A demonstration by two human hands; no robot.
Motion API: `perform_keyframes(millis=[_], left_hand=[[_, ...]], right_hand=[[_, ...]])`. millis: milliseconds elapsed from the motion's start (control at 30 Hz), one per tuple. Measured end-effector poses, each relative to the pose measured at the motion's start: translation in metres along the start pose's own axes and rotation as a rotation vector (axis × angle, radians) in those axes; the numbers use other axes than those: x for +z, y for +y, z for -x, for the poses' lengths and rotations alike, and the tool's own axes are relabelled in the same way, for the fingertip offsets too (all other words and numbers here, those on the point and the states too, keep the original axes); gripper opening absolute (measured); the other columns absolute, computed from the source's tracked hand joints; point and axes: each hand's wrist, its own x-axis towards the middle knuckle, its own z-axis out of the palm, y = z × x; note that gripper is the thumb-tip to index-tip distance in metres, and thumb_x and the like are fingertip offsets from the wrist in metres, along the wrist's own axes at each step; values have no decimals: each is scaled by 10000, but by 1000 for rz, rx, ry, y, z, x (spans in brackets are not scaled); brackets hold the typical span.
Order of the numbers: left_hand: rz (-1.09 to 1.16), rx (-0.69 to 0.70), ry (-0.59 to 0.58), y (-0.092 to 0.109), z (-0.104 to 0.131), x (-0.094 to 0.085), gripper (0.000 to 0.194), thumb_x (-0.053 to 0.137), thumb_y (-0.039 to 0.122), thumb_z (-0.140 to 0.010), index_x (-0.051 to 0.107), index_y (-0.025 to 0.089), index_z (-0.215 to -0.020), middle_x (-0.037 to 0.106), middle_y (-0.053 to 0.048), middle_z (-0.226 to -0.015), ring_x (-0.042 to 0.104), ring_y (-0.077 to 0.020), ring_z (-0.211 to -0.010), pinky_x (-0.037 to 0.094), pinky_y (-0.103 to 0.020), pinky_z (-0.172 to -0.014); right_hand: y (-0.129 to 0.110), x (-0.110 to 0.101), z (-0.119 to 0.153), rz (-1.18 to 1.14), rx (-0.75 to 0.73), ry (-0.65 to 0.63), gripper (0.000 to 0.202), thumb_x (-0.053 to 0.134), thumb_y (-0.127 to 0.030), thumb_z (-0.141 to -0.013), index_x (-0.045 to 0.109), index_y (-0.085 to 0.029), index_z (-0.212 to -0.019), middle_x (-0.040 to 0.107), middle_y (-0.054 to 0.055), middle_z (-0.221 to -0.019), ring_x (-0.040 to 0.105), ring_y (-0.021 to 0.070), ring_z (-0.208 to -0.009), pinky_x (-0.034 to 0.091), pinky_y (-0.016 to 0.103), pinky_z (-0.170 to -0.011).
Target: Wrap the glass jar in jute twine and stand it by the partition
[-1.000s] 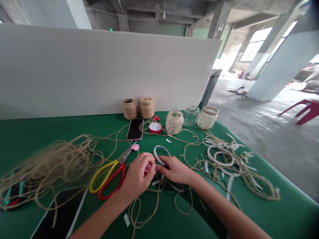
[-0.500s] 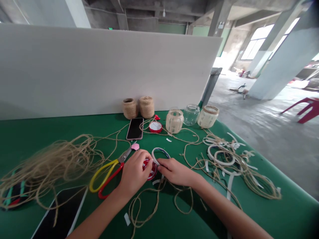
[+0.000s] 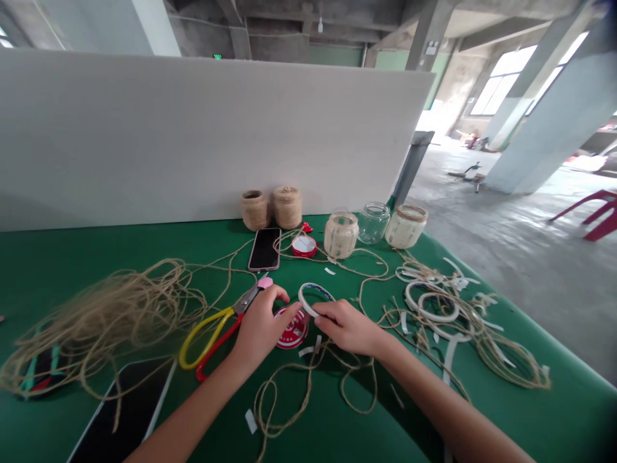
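My left hand rests its fingertips on the edge of a red jar lid, which lies flat on the green table. My right hand pinches a thin white tape ring with a blue inner side, held tilted just above and behind the lid. The two hands almost meet over the lid. A loose jute cord loops under both wrists. Yellow and red scissors lie just left of my left hand.
A big tangle of jute twine fills the left. A phone, another red lid, two twine-wrapped jars and three glass jars stand at the back by a white board. Tape rings lie right; a tablet near left.
The red lid has gone from being held up between my hands to lying flat on the table. My left hand has opened over it; the right hand keeps the tape ring.
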Motion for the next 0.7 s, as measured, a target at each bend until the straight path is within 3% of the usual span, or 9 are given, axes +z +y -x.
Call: perform_keyframes(millis=[133, 267, 333, 433, 567, 700], left_hand=[[-50, 85, -27, -6, -4, -10, 175, 441, 310, -823, 534, 184, -899, 598, -76, -959, 531, -235, -1003, 413, -371, -865], [-140, 320, -396, -10, 2, -20, 525, 535, 243, -741, 406, 217, -1250, 434, -91, -1311, 362, -266, -1228, 316, -433, -1011], [-184, 372, -500, -11, 5, -22, 686, 573, 219, -693, 314, 229, -1328, 374, -83, -1368, 311, -276, -1263, 288, -447, -1037], [-239, 406, -494, -11, 6, -21, 692, 570, 218, -687, 318, 238, -1330, 413, -65, -1340, 332, -264, -1246, 286, -439, -1045], [-281, 426, -453, -10, 5, -20, 631, 537, 224, -719, 346, 242, -1320, 445, -54, -1321, 372, -246, -1220, 315, -419, -1032], [-301, 429, -456, -11, 6, -18, 627, 540, 325, -755, 327, 239, -1338, 432, -65, -1345, 371, -266, -1230, 324, -446, -1025]], right_hand=[[2, 0, 0, 131, 22, 33, 233, 338, -180, -888, 434, -179, -676, 415, -46, -595, 375, 83, -544, 271, 207, -536], [21, 5, -2, 516, 97, 200, 160, 372, -138, -851, 531, -160, -839, 527, 21, -699, 451, 147, -686, 318, 276, -696], [29, 7, -3, 630, 118, 229, 153, 401, -126, -826, 550, -156, -839, 546, 53, -771, 462, 180, -780, 313, 310, -763], [33, 8, -2, 692, 119, 244, 152, 420, -135, -812, 566, -162, -843, 533, 73, -860, 449, 205, -866, 306, 336, -808], [30, 10, 0, 707, 90, 220, 233, 433, -135, -798, 561, -172, -989, 522, 78, -895, 438, 219, -899, 291, 379, -850], [32, 10, 0, 686, 72, 205, 244, 439, -128, -796, 561, -177, -1002, 529, 74, -889, 444, 216, -898, 296, 383, -858]])
